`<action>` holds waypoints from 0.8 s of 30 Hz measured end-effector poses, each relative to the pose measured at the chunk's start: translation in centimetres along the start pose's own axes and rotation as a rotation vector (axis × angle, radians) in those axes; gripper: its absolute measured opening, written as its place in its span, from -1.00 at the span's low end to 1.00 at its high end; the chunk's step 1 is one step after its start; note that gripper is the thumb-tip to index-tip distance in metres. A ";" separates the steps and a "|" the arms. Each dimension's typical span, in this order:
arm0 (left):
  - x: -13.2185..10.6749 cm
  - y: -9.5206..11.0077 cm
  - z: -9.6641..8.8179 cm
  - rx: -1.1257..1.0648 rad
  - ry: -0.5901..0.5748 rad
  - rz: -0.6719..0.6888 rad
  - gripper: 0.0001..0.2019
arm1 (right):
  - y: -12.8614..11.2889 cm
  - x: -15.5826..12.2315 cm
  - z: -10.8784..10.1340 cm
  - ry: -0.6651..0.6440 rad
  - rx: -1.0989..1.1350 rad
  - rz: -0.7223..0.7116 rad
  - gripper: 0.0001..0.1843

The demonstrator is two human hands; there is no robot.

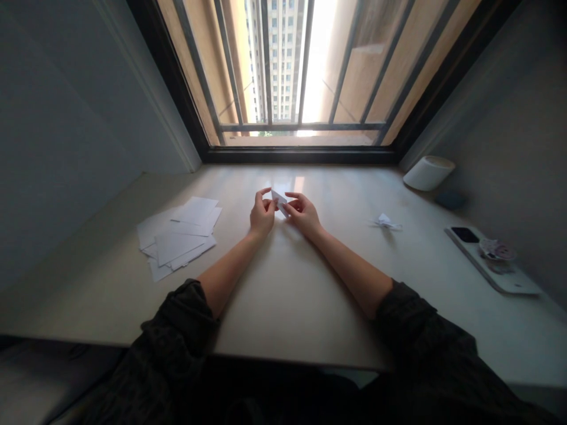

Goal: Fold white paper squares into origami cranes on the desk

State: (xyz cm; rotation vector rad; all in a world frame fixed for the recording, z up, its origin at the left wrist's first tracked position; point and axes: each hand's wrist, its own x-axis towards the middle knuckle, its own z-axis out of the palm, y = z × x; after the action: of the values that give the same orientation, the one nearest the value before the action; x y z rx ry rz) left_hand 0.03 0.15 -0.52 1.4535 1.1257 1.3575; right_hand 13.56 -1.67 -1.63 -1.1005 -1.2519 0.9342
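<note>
Between my two hands, a small folded piece of white paper (279,201) is held up over the white tabletop (283,295). My left hand (263,213) pinches its left side between thumb and fingers. On the other side, my right hand (303,213) grips the paper's lower right edge with thumb and fingertips. Part of the paper is covered by the fingers, so its full folded shape cannot be made out. To the left lies a loose pile of white paper sheets (181,239). A small folded paper figure (384,221) rests right of my right hand.
A white phone (514,277) with a round attachment on its back lies at the right. Behind it stands a white cylindrical object (429,173) beside a dark, blurred item (450,199). A barred window (301,154) closes off the table's far side, with walls left and right.
</note>
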 end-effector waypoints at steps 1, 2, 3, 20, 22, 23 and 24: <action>0.0 0.1 0.0 0.019 -0.003 0.000 -0.65 | 0.0 0.0 0.0 0.010 0.008 -0.004 -0.45; -0.1 0.2 0.0 0.035 -0.008 -0.001 -0.67 | 0.0 0.0 0.0 0.016 0.019 -0.004 -0.44; -0.1 0.3 0.0 0.046 -0.013 -0.003 -0.68 | 0.0 0.1 0.0 0.016 0.033 -0.004 -0.43; 0.0 0.3 -0.1 -0.102 -0.157 -0.045 -0.70 | -0.4 0.3 -0.4 0.140 -0.015 -0.099 -0.59; 0.1 0.4 -0.1 -0.130 -0.135 -0.045 -0.72 | -0.5 0.2 -0.4 0.135 -0.080 -0.158 -0.57; 0.2 0.3 -0.1 -0.134 -0.122 -0.037 -0.73 | -0.6 0.2 -0.4 0.127 -0.106 -0.182 -0.57; 0.2 0.3 -0.1 -0.132 -0.112 -0.026 -0.75 | -0.7 0.1 -0.4 0.118 -0.128 -0.198 -0.57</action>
State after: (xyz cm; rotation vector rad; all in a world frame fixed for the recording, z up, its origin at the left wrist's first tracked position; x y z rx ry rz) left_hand -0.03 0.25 -0.18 1.3962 0.9620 1.2907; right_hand 13.91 -1.79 -0.91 -1.0922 -1.3109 0.6384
